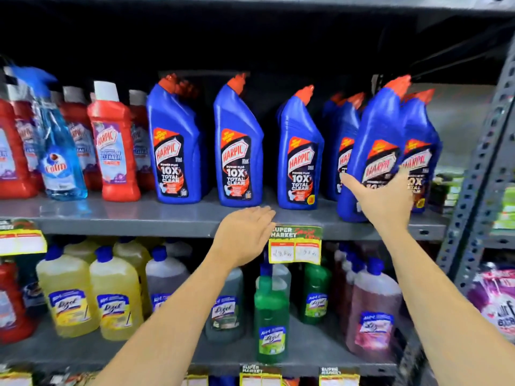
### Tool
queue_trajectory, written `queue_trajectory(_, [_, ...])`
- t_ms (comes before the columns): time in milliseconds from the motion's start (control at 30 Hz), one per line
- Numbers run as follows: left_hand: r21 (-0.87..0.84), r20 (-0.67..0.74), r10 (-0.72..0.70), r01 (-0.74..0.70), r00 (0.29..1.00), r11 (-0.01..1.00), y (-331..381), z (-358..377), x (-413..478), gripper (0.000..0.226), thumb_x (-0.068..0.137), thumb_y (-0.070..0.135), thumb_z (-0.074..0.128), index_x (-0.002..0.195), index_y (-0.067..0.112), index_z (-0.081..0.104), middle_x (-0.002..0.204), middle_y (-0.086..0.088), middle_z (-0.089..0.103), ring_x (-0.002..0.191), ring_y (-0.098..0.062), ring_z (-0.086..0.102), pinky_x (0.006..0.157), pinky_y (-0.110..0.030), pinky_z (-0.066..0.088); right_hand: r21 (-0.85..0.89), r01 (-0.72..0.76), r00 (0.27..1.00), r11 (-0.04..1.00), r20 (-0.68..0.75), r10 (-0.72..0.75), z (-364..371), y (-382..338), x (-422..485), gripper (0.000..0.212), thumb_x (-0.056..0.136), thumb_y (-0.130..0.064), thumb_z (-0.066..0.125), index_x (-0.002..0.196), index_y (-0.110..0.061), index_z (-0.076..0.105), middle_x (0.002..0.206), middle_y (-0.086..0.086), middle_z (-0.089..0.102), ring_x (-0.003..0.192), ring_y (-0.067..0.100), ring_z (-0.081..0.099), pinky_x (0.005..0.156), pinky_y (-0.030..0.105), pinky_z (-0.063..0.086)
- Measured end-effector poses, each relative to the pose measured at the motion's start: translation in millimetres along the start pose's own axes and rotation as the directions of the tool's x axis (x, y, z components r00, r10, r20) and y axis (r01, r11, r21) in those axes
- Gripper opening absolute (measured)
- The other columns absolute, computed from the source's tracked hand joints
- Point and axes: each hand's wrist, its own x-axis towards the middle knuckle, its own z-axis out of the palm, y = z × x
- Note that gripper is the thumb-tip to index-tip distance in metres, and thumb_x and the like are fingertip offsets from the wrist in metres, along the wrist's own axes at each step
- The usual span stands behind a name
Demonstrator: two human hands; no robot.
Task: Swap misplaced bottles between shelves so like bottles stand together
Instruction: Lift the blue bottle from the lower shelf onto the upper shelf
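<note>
Blue Harpic bottles with orange caps stand in a row on the upper shelf. My right hand grips the lower front of one tilted blue Harpic bottle at the right end of that row, its base at the shelf's front edge. My left hand hovers empty, fingers together and flat, in front of the shelf edge below the middle bottles. A light blue Colin spray bottle leans among red Harpic bottles at the left. On the lower shelf stand yellow, green and pink Lizol bottles.
A yellow price tag hangs from the upper shelf edge next to my left hand. A perforated grey upright borders the shelf on the right, with packets beyond it. More price tags line the bottom shelf edge.
</note>
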Motion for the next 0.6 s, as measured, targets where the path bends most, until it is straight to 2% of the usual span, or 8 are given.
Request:
queue_trajectory(67, [0.022, -0.022, 0.01, -0.009, 1.0, 1.0, -1.3, 4.5, -0.4, 0.027, 0.087, 0.016, 0.069, 0.11, 0.002, 0.069, 0.109, -0.016, 0.072, 0.095, -0.031, 0.07, 0.077, -0.04, 0.056, -0.084, -0.036, 0.997, 0.996, 0.063, 0.041, 4.9, 2.2, 5.5, 0.118, 0.046, -0.08, 0.071, 0.136, -0.011, 0.04, 0.134, 0.009, 0.057, 0.12, 0.032, 0.056, 0.095, 0.046, 0.044])
queue_trajectory(133, [0.039, -0.054, 0.033, -0.031, 0.998, 0.999, -2.7, 9.2, -0.6, 0.028, 0.093, 0.021, 0.058, 0.109, 0.001, 0.069, 0.107, -0.016, 0.072, 0.094, -0.031, 0.07, 0.077, -0.039, 0.056, -0.129, -0.036, 0.995, 0.991, 0.088, 0.048, 7.0, 3.0, 5.9, 0.125, 0.046, -0.083, 0.07, 0.142, -0.012, 0.034, 0.139, 0.009, 0.054, 0.123, 0.033, 0.054, 0.096, 0.049, 0.044])
queue_trajectory(233, [0.04, -0.071, 0.047, -0.044, 0.996, 0.998, -4.5, 13.0, -1.0, 0.041, 0.093, 0.026, 0.041, 0.107, 0.001, 0.069, 0.106, -0.017, 0.073, 0.092, -0.031, 0.07, 0.075, -0.039, 0.057, -0.107, -0.028, 0.991, 0.994, 0.126, 0.041, 5.1, 6.2, 3.1, 0.133, 0.047, -0.083, 0.071, 0.149, -0.012, 0.024, 0.146, 0.008, 0.047, 0.13, 0.031, 0.049, 0.102, 0.049, 0.041])
queue_trajectory(433, [0.034, -0.065, 0.015, -0.013, 0.998, 0.999, -7.7, 22.3, -1.8, 0.042, 0.095, 0.028, 0.039, 0.112, 0.002, 0.068, 0.109, -0.015, 0.072, 0.096, -0.032, 0.069, 0.08, -0.041, 0.057, -0.132, -0.01, 0.978, 0.991, 0.204, 0.037, -2.6, 17.7, -0.2, 0.144, 0.046, -0.065, 0.086, 0.155, -0.017, 0.005, 0.153, 0.009, 0.038, 0.137, 0.029, 0.041, 0.103, 0.047, 0.039])
queue_trajectory(500, [0.036, -0.076, 0.017, -0.015, 0.997, 0.999, -8.1, 24.4, -2.3, 0.042, 0.095, 0.028, 0.039, 0.112, 0.002, 0.068, 0.109, -0.015, 0.072, 0.095, -0.031, 0.069, 0.08, -0.04, 0.057, -0.188, -0.007, 0.964, 0.982, 0.259, 0.057, 0.5, 19.1, 0.3, 0.143, 0.048, -0.058, 0.09, 0.154, -0.016, 0.005, 0.15, 0.011, 0.039, 0.135, 0.032, 0.041, 0.1, 0.048, 0.041])
queue_trajectory(600, [0.043, -0.094, 0.026, -0.022, 0.995, 0.999, -9.2, 26.6, -2.6, 0.04, 0.095, 0.027, 0.041, 0.111, 0.003, 0.068, 0.108, -0.014, 0.072, 0.095, -0.03, 0.069, 0.08, -0.039, 0.056, -0.225, -0.006, 0.966, 0.974, 0.252, 0.064, 7.1, 21.0, 3.5, 0.136, 0.05, -0.053, 0.092, 0.152, -0.013, 0.011, 0.146, 0.012, 0.042, 0.13, 0.034, 0.046, 0.095, 0.047, 0.044])
